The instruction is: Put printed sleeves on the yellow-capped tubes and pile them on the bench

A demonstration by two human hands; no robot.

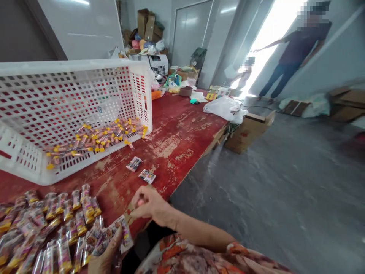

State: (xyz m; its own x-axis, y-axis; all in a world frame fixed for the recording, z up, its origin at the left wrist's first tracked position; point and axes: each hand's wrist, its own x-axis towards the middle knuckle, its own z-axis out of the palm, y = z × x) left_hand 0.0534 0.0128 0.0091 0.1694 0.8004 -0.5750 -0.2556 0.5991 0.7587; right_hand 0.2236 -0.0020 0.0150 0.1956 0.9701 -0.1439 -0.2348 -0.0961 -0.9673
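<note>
At the bottom edge my left hand (pixel 105 255) is closed round several small printed pieces (pixel 125 236), which look like labels or sleeves. Just beyond it my right hand (pixel 149 207) hovers near the table edge with its fingers curled together; whether anything is in them is hidden. Many small clear tubes with yellow ends and printed wraps (pixel 68 228) lie in a heap left of my left hand. Two small stacks of printed labels, one nearer (pixel 147 176) and one farther (pixel 134 164), rest on the table past my right hand.
A white plastic crate (pixel 142 102) lies on its side on the worn red table (pixel 185 129), holding yellow-capped tubes (pixel 99 140). Bags and clutter fill the table's far end. A cardboard box (pixel 245 131) stands on the floor at right. Two people are in the background.
</note>
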